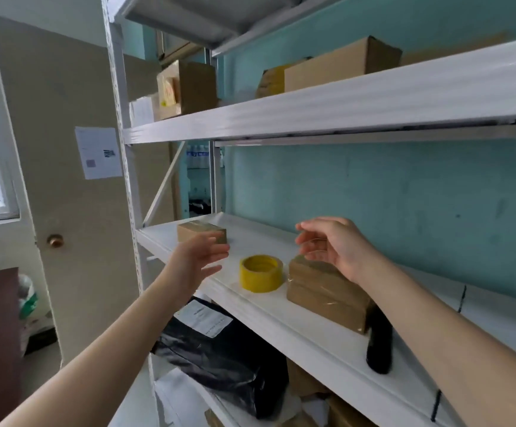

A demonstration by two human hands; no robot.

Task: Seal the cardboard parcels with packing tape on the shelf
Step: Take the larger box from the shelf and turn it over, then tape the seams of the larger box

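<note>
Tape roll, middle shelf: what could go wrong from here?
1. The yellow tape roll stands near the front edge of the shelf, between the open left hand and right hand; a careless sweep could knock it off.
2. The black object beside the near parcel lies close to that edge, near the right forearm; shifting the parcel might push it over.

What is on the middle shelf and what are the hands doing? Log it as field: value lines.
shelf: white, middle level
tape roll: yellow, flat, between the two parcels
near parcel: right of the roll, glossy tape on it
far parcel: smaller, back left
left hand: open, empty, before far parcel
right hand: open, above near parcel; contact unclear
black object: beside near parcel
</note>
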